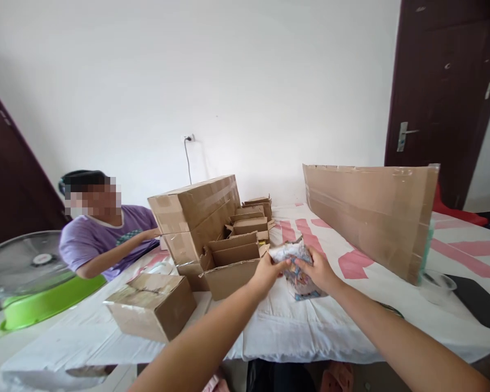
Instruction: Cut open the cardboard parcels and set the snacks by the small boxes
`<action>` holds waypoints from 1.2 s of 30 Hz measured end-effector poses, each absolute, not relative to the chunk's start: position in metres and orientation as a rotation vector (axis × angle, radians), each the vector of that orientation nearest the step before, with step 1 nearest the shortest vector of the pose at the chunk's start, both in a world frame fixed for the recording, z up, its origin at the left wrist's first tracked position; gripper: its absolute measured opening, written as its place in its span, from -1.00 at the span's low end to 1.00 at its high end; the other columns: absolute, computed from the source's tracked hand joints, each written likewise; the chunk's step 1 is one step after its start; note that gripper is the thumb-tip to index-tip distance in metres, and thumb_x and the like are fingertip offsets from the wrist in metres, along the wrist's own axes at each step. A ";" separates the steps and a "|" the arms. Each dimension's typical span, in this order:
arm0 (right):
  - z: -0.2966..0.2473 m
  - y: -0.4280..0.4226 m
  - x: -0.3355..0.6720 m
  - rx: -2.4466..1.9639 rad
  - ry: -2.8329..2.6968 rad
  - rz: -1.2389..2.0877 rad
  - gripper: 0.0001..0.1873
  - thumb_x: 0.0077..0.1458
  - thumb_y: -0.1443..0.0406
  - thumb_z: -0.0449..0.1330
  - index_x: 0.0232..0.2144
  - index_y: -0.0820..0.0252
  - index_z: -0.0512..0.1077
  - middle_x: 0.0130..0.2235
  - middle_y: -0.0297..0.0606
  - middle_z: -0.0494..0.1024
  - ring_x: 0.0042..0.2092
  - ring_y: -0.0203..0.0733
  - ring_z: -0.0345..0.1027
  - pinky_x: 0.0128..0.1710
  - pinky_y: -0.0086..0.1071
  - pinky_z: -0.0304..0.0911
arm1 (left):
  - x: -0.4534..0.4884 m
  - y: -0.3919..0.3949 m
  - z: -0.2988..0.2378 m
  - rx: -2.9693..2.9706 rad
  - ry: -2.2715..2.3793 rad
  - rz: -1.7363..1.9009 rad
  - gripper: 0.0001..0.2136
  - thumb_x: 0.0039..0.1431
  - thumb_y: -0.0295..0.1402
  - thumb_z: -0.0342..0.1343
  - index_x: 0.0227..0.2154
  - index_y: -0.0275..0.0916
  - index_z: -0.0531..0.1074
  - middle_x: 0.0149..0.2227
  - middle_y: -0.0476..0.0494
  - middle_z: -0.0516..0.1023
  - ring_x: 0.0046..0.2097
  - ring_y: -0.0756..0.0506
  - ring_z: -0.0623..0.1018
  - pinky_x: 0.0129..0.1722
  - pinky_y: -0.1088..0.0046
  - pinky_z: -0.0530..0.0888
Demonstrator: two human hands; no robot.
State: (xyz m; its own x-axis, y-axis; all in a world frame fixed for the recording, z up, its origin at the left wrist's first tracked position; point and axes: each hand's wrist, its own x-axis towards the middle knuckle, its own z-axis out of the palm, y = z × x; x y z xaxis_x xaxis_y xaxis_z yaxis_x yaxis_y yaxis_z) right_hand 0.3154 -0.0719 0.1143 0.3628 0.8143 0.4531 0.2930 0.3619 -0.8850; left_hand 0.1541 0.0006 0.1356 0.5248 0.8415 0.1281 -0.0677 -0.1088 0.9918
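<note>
- Packet: one clear plastic packet (301, 280) with multicoloured contents is at the centre of the frame, slightly low and right; the contents are too small to identify.
- Left hand (270, 271): pinches the packet's left side, thumb laid across the near face.
- Right hand (317, 270): pinches the packet's right side, thumb likewise on the near face, pointing toward the other thumb.
- Clearance: whether the packet's lower edge touches the white cloth (277, 335) cannot be determined.
- Open carton (232, 279): at centre, just beside the left hand, flaps raised; further open cartons stand in a row behind it.
- Stacked boxes (202, 212): left of centre, taped, alongside that row.
- Small closed box (149, 307): lower left, apart from both hands.
- Cardboard panel (367, 218): right of centre, standing on edge.
- Clear tub (438, 287): lower right, near the panel's end, beside a flat black item (482, 304).
- Co-worker (106, 245): at left, purple shirt, one arm extended toward the stacked boxes.
</note>
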 end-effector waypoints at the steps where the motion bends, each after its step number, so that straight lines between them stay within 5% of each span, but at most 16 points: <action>1: 0.105 -0.080 0.313 -1.229 -1.274 0.461 -0.64 -0.04 0.08 0.29 -0.23 0.14 0.40 -0.24 -0.26 0.57 -0.18 -0.06 0.43 -0.15 -0.24 0.29 | 0.148 -0.008 0.121 1.425 0.710 0.874 -0.42 -0.21 -0.14 0.40 -0.09 -0.25 0.40 -0.16 -0.24 0.58 -0.21 -0.17 0.59 -0.26 0.33 0.50; 7: 0.042 -0.094 0.299 -1.299 -1.486 0.570 -0.49 0.01 0.07 0.26 -0.03 0.14 0.31 -0.09 -0.12 0.52 -0.06 -0.04 0.40 -0.06 -0.20 0.26 | 0.083 -0.016 0.038 1.070 0.785 1.022 -0.55 -0.16 -0.11 0.35 -0.23 -0.25 0.42 -0.21 -0.22 0.60 -0.23 -0.16 0.60 -0.21 0.26 0.54; 12: -0.006 -0.066 0.278 -1.334 -1.251 0.681 -0.60 -0.02 0.03 0.17 -0.22 0.16 0.36 -0.28 -0.18 0.53 -0.25 -0.09 0.44 -0.23 -0.24 0.33 | 0.022 0.020 0.024 1.072 1.122 1.212 -0.65 0.00 -0.20 0.23 -0.20 -0.25 0.34 -0.18 -0.29 0.56 -0.06 -0.26 0.57 -0.09 0.16 0.52; 15: -0.025 -0.060 0.263 -1.379 -1.206 0.676 -0.69 -0.02 0.04 0.13 -0.34 0.15 0.36 -0.40 -0.25 0.49 -0.36 -0.11 0.41 -0.29 -0.25 0.32 | -0.005 0.025 0.020 1.097 1.355 1.282 -0.44 -0.05 -0.28 0.25 0.01 -0.36 0.25 0.06 -0.51 0.39 0.22 -0.44 0.30 0.14 -0.09 0.29; 17: -0.030 -0.064 0.257 -1.399 -1.268 0.662 -0.75 0.01 0.09 0.13 -0.37 0.13 0.37 -0.41 -0.27 0.49 -0.37 -0.13 0.40 -0.30 -0.28 0.31 | -0.017 0.018 0.012 1.181 1.509 1.379 -0.28 -0.03 -0.29 0.21 0.18 -0.38 0.05 0.26 -0.54 0.11 0.36 -0.40 -0.03 0.28 -0.08 0.04; 19: -0.030 -0.069 0.254 -1.408 -1.344 0.649 -0.81 0.03 0.14 0.12 -0.38 0.13 0.38 -0.42 -0.28 0.50 -0.38 -0.15 0.39 -0.32 -0.31 0.30 | -0.022 0.007 0.000 1.476 1.646 1.473 -0.26 0.07 -0.25 0.12 0.26 -0.33 -0.06 0.32 -0.47 -0.05 0.39 -0.31 -0.15 0.32 -0.02 -0.05; 23: -0.026 -0.073 0.255 -1.445 -1.391 0.647 -0.85 0.05 0.18 0.12 -0.39 0.13 0.37 -0.42 -0.29 0.51 -0.38 -0.17 0.39 -0.33 -0.34 0.29 | -0.014 -0.009 -0.016 2.269 1.680 1.170 -0.42 0.11 -0.25 0.09 0.22 -0.13 0.16 0.31 -0.28 0.10 0.36 -0.32 0.01 0.27 -0.04 0.09; 28: -0.031 -0.070 0.257 -1.472 -1.422 0.641 -0.84 0.10 0.18 0.10 -0.37 0.14 0.37 -0.41 -0.29 0.50 -0.37 -0.18 0.37 -0.32 -0.34 0.28 | 0.007 0.002 -0.008 2.514 1.778 0.630 -0.36 0.00 -0.40 0.16 0.21 -0.08 0.24 0.31 -0.21 0.19 0.35 -0.36 0.04 0.25 -0.12 0.00; 36: -0.025 -0.072 0.257 -1.468 -1.403 0.683 -0.81 0.09 0.15 0.11 -0.38 0.14 0.38 -0.42 -0.30 0.50 -0.38 -0.17 0.37 -0.34 -0.34 0.28 | -0.008 0.040 0.019 2.940 1.427 0.606 -0.57 0.21 -0.60 -0.15 0.00 -0.10 0.47 -0.06 -0.20 0.59 0.01 -0.25 0.49 0.19 -0.05 0.08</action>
